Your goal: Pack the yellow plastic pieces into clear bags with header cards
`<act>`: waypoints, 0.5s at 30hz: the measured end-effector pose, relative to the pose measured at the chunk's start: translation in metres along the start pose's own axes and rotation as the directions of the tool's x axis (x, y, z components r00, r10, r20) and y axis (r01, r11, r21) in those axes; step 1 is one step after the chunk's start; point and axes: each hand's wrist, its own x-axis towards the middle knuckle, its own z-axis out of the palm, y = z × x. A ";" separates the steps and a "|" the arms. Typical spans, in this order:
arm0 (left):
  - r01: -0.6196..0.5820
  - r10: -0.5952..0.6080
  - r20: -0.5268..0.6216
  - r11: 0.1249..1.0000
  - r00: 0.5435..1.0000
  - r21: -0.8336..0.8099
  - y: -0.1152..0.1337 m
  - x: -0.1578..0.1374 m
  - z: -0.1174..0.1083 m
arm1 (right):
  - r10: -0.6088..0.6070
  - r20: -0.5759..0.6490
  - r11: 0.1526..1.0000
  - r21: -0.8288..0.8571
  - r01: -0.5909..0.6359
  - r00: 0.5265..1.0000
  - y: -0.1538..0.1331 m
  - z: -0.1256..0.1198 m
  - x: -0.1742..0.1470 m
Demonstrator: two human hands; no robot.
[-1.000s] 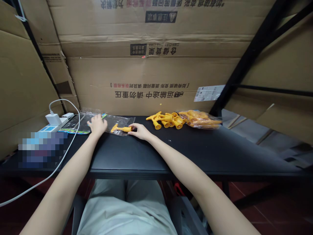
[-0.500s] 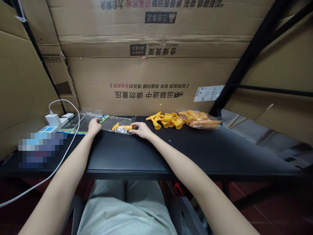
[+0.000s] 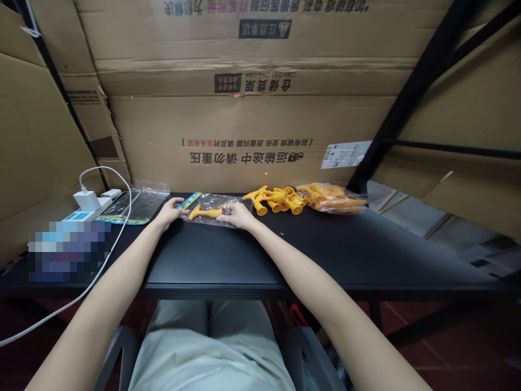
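Note:
A clear plastic bag (image 3: 210, 200) with a colourful printed strip lies between my hands near the back of the black table. My left hand (image 3: 171, 213) is closed on the bag's left end, beside the printed strip. A yellow T-shaped plastic piece (image 3: 199, 213) lies lengthwise across the bag, its crossbar toward my left hand. My right hand (image 3: 236, 214) pinches the piece's other end, which its fingers partly hide. I cannot tell whether the piece is inside the bag or on top of it.
Several similar yellow pieces (image 3: 280, 201) are heaped to the right, beside a clear bag of yellow pieces (image 3: 331, 199). Flat clear bags (image 3: 136, 205) lie at the left, near a power strip (image 3: 87, 209) with a white cable (image 3: 118, 239). Cardboard (image 3: 244, 119) stands behind.
The clear bag has shifted right, away from the other flat bags, with my left hand on its strip end. My right hand and the yellow piece have moved slightly right.

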 end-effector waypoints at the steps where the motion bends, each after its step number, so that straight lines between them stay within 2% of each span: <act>1: 0.030 -0.030 0.012 0.999 0.999 -0.036 0.001 -0.001 0.001 | 0.005 -0.008 1.000 -0.007 -0.005 1.000 0.000 0.001 0.000; 6: 0.115 -0.118 -0.021 0.986 0.993 -0.117 0.004 -0.004 0.000 | -0.009 0.013 0.992 0.125 0.007 1.000 0.002 0.002 0.001; 10: 0.169 -0.166 0.031 0.965 0.986 -0.201 0.004 -0.004 0.001 | -0.011 -0.052 0.994 0.106 0.017 0.999 0.003 0.002 0.001; 12: 0.187 -0.182 0.041 0.961 0.982 -0.203 0.004 -0.004 0.001 | -0.009 -0.057 0.993 0.115 0.016 0.998 0.003 0.003 0.001; 15: 0.202 -0.201 0.021 0.964 0.979 -0.171 0.005 -0.003 0.001 | -0.024 -0.002 0.985 0.172 0.024 1.000 0.000 0.005 0.000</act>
